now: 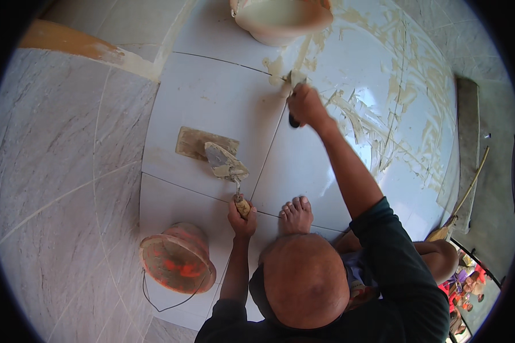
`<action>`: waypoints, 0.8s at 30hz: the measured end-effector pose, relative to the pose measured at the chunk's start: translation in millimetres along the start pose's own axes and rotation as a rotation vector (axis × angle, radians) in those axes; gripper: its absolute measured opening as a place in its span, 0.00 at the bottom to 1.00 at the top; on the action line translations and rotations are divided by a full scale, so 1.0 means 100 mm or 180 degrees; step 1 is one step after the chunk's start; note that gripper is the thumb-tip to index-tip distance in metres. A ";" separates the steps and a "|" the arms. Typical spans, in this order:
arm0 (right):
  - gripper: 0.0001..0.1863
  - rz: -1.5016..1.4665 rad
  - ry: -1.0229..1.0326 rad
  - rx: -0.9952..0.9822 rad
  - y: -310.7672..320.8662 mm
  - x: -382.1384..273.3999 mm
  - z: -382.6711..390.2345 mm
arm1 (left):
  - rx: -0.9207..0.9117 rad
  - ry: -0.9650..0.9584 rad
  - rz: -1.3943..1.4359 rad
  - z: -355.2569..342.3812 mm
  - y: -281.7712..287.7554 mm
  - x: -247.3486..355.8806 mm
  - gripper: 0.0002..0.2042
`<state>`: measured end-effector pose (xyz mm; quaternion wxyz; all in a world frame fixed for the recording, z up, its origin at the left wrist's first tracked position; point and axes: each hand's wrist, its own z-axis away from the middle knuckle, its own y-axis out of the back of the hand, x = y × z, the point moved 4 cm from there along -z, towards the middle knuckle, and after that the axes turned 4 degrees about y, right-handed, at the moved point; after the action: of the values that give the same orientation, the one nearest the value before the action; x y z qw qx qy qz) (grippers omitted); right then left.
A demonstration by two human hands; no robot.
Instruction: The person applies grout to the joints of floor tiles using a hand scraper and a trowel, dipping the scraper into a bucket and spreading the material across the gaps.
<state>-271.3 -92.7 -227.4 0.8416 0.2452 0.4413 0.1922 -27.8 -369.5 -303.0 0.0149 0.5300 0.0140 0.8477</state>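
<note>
Left grip clenches a grout-caked trowel; right grip clasps a flat scraper on glossy tile.

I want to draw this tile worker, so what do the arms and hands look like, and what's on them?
Both hands, left hand and right hand, are bare: no gloves, rings or watch show. The forearms are bare too. Dark blackish-green sleeves are pushed up near the elbows.

Left hand grips a trowel over white tiles; right hand presses a scraper near a basin.
</note>
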 end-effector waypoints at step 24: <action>0.12 0.0065 0.0713 -0.0309 -0.89 -0.63 -0.30 | -0.0088 -0.0228 -0.0068 0.00 0.07 0.08 0.23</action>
<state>-320.7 -191.0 -253.1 0.7959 0.1856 0.5201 0.2481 -31.8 -376.5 -295.5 0.0317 0.5596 0.0074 0.8281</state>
